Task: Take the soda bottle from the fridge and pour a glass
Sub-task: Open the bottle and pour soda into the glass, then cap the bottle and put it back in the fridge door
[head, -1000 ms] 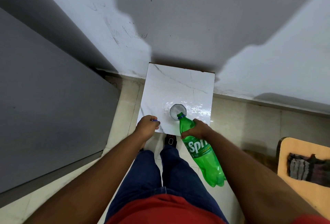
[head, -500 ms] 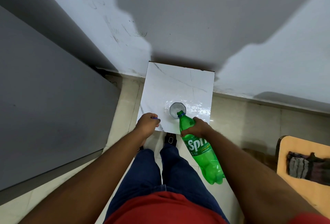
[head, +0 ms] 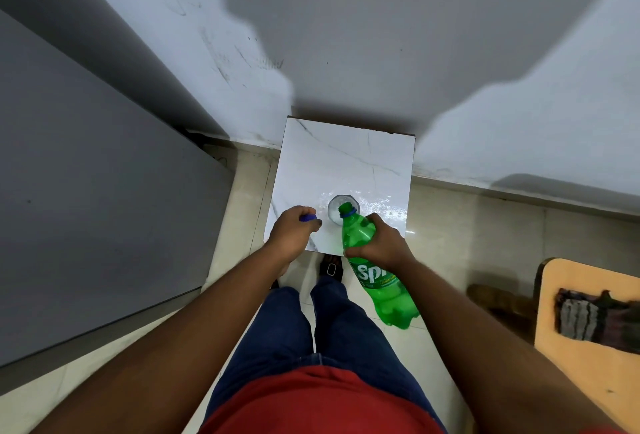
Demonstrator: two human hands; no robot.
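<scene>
A green soda bottle [head: 377,284] with a white-lettered label is tilted, its uncapped mouth over the rim of a clear glass [head: 337,210]. My right hand [head: 382,243] grips the bottle's upper body. The glass stands on a small white marble-top table [head: 346,163], near its front edge; foamy liquid shows inside it. My left hand [head: 292,231] rests on the table's front left corner, fingers closed around the blue bottle cap [head: 307,217].
The grey fridge [head: 86,208] stands shut at the left. A white wall rises behind the table. At the right edge sits a tan wooden chair [head: 588,364] with a folded striped cloth [head: 595,319]. My legs and feet are below the table's edge.
The bottle's mouth has moved further over the glass and the bottle tilted more steeply. My left hand stays on the table corner with the cap.
</scene>
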